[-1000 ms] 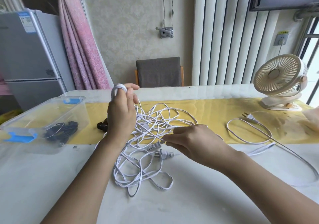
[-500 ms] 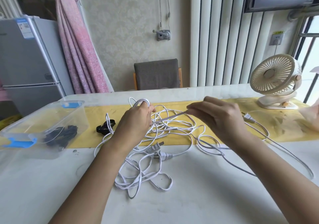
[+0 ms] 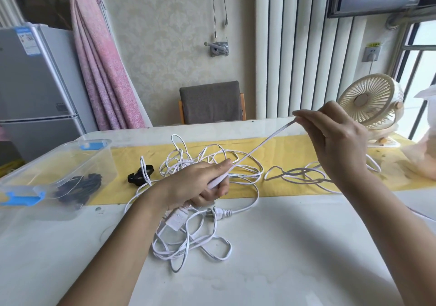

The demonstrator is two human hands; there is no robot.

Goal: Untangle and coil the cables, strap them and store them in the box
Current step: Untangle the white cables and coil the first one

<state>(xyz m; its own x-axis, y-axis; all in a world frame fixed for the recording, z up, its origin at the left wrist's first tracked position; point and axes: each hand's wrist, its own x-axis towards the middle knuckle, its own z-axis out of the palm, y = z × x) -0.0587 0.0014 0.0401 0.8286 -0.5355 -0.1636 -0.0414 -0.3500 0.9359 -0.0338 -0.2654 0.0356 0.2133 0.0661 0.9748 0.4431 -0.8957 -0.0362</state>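
A tangle of white cables lies on the white table and the yellow runner. My left hand grips a stretch of white cable low over the tangle. My right hand, raised to the right, pinches the same cable, which runs taut between the two hands. More loose loops lie below the right hand. A white plug lies just under the left hand. A black strap lies on the runner. The clear plastic box with blue clips stands at the left, with a black cable coil inside.
A cream desk fan stands at the back right on the yellow runner. A pale bag sits at the far right edge. A grey chair stands behind the table, and a fridge is at the left.
My right hand has risen up and to the right, drawing the white cable taut. My left hand has dropped from above the tangle down onto it.
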